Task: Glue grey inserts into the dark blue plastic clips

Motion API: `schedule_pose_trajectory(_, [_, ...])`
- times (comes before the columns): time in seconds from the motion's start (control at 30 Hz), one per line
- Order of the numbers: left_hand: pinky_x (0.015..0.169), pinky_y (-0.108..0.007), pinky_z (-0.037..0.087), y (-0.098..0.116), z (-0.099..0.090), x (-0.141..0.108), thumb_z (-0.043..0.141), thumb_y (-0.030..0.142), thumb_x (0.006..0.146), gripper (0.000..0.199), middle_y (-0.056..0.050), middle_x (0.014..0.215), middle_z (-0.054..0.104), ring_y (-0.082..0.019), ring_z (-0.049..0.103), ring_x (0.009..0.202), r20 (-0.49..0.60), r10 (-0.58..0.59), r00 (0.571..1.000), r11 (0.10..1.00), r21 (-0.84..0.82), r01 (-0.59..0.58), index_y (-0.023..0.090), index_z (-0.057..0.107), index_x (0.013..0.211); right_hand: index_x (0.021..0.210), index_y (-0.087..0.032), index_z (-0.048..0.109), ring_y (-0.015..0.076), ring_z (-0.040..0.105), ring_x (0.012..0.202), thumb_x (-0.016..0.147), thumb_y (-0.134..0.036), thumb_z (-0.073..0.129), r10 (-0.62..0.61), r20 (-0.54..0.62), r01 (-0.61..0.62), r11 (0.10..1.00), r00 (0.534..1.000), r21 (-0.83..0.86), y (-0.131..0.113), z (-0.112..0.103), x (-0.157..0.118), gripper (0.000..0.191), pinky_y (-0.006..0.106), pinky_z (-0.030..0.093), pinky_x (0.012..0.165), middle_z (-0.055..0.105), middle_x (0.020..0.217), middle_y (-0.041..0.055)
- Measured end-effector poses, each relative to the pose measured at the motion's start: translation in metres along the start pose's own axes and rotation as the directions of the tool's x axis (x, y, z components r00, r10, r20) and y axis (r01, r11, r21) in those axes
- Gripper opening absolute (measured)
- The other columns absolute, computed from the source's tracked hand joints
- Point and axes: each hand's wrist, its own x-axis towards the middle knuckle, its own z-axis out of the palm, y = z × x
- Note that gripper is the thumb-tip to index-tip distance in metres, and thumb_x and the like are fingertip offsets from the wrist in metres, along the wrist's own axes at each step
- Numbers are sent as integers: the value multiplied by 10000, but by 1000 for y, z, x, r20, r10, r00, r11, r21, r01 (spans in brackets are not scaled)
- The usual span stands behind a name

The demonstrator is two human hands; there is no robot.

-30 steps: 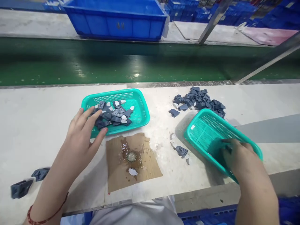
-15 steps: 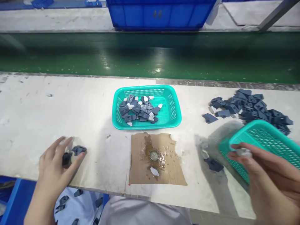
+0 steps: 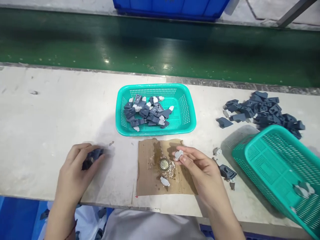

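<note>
**Small pale piece brought over the wet cardboard; dark parts drawn in from the left**

Half a second earlier, the small pale piece was held by the right hand beside the right-hand green basket; now it is pinched between that hand's thumb and fingers above the cardboard, near the round metal cap. The dark parts, which lay farther left under the left hand, have been brought closer to the cardboard and are gripped by the left fingers; whether the bench is touched by them cannot be told. A second pale piece has been left lying on the cardboard, just below the cap. Pale pieces can now be seen inside the right-hand basket.

The central green basket, partly filled with dark, pale-tipped parts, has been kept in its place behind the cardboard. The whitish bench is marked with scuffs and specks, and liquid is pooled around the cap. A heap of dark parts is spread behind the right-hand basket, and a single dark part is set between that basket and the right wrist. Beyond the bench a glossy green strip is seen, backed by a pale ledge on which a blue crate is cut off by the view. At upper right, a metal post is shown.
</note>
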Motion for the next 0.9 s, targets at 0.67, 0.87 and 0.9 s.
schedule_pose_trajectory(0.67, [758,-294,617,75,7,11,808,308,853,215,-86,1224,684,-211,739,900,499,-173,849,274,-804,528,237,742,1044,948,-273,813,154,746,757,837,-350,833,-73,-28,69,990,997,-124,-3,1,-3,137,247,618,718,799,834,9])
schedule_pose_trajectory(0.87, [805,-265,591,87,14,3,840,341,834,252,-26,917,706,-161,697,833,673,-73,736,102,-729,677,244,697,1018,981,-296,803,178,729,1017,930,-265,736,-266,109,286,835,958,-471,-5,-3,-11,89,275,575,882,790,1081,13])
schedule_pose_trajectory(0.9, [775,-242,573,89,16,3,837,345,838,252,-26,892,695,-157,678,830,666,-52,744,116,-736,667,235,690,1012,991,-297,800,181,728,1024,938,-265,729,-261,127,289,827,957,-482,-4,-3,-12,94,282,572,891,791,1081,14])
